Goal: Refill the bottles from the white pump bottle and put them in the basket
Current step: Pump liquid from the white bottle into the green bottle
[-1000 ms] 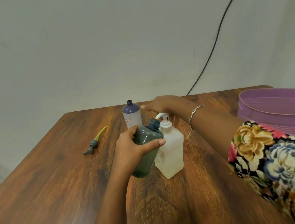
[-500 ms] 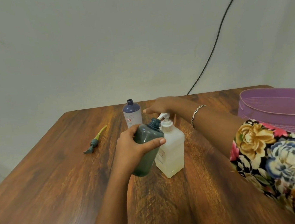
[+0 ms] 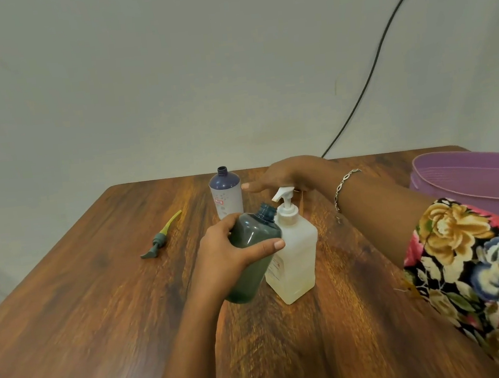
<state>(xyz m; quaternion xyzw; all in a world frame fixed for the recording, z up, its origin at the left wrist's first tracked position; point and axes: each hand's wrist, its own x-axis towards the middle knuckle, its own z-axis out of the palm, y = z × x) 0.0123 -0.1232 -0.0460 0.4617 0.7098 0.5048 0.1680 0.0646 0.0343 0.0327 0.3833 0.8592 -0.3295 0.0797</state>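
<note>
Smooth wood-grain table (image 3: 68, 302) showed low sheen, white pump bottle (image 3: 296, 255) was frosted matt plastic, green bottle (image 3: 255, 234) just left of it was glossy plastic, basket (image 3: 474, 182) right of it was ribbed plastic, bracelet (image 3: 345, 184) looked like shiny metal.

Brown wooden table (image 3: 72, 333) against plain pale wall (image 3: 136, 77), black cable (image 3: 377, 62) slanting down it

Head view, down over wooden table (image 3: 68, 302)

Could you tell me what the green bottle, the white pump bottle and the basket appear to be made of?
Green bottle: likely glossy translucent plastic, showing highlights. White pump bottle: cloudy semi-clear plastic; liquid shows through. Basket: matte purple plastic, apparently, with moulded ridges.
</note>
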